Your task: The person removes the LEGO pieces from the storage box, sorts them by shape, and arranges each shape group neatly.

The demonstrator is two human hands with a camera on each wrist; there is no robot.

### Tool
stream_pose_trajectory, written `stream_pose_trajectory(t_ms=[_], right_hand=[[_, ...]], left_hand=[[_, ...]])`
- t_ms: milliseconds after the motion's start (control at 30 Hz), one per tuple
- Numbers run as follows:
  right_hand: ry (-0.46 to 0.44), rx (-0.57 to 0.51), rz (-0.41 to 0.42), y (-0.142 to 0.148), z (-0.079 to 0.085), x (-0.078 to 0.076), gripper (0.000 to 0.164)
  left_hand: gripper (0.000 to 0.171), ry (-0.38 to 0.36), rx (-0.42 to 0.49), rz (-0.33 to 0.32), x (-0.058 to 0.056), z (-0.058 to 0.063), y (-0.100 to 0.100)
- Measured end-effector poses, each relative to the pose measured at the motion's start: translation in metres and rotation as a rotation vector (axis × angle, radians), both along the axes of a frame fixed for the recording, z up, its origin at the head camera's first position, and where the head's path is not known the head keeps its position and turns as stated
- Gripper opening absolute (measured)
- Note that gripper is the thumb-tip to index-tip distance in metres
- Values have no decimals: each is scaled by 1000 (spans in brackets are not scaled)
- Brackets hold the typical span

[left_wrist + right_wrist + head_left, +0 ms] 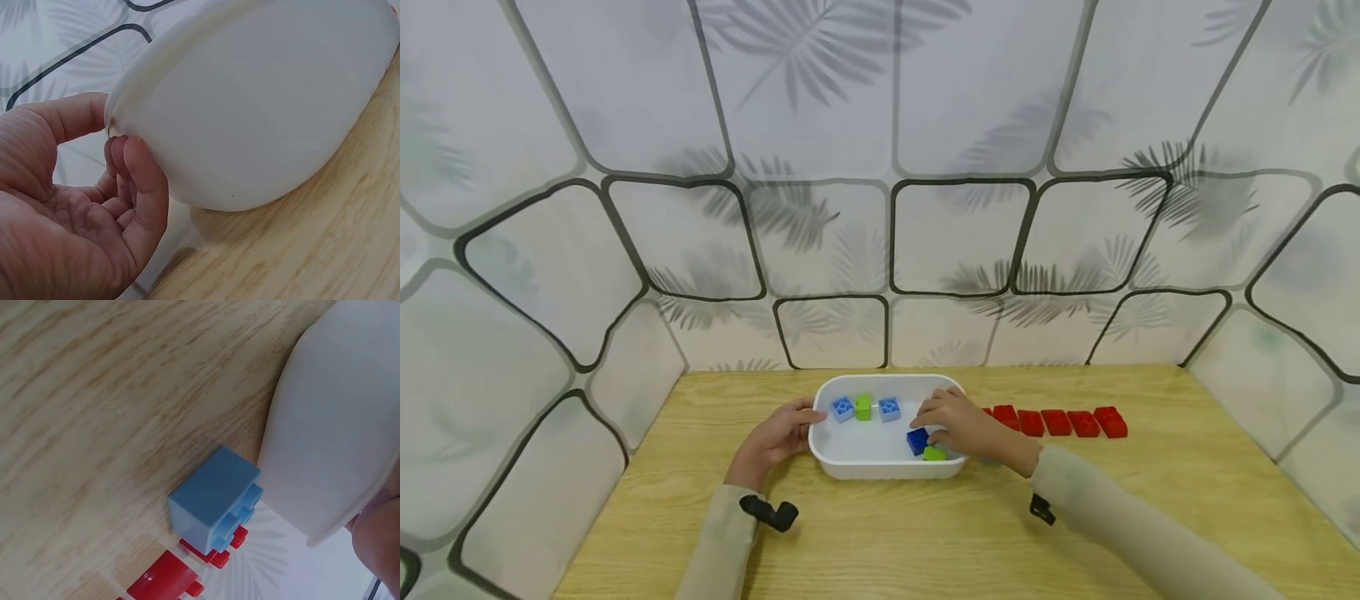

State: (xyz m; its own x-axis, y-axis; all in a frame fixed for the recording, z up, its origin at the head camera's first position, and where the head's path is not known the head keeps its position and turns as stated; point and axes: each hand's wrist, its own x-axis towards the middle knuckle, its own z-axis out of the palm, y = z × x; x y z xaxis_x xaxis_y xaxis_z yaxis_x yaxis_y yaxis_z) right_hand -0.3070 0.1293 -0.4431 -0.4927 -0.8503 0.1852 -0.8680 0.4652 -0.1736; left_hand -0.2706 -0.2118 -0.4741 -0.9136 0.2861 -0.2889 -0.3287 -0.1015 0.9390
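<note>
A white oval tub sits on the wooden table. My left hand grips its left end, thumb over the rim and curled fingers against the outer wall. Inside at the back lie two light blue toy bricks with a lime green brick between them. My right hand reaches over the tub's right end, its fingertips and thumb right at a dark blue brick; I cannot tell whether they pinch it. Another green brick lies under that hand. In the right wrist view the tub wall hides most of the fingers.
Several red bricks stand in a row on the table right of the tub. A light blue brick lies on the table near the tub's right end. Patterned cloth walls enclose the table at the back and sides.
</note>
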Motion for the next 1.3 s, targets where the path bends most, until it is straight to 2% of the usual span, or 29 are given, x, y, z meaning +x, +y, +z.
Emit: stream_pose_trajectory(t_ms=[133, 267, 500, 700, 1300], right_hand=[[5, 7, -13, -2, 1, 2, 28], [31, 23, -18, -2, 0, 2, 29], [8, 53, -46, -4, -3, 3, 29], [22, 74, -49, -5, -3, 3, 29], [-56, 96, -92, -6, -3, 3, 29]], left_hand=[[47, 2, 8, -2, -1, 0, 0], [52, -7, 5, 4, -1, 0, 0], [53, -13, 5, 5, -1, -1, 0], [51, -5, 9, -4, -1, -1, 0], [59, -5, 31, -25, -2, -2, -1]])
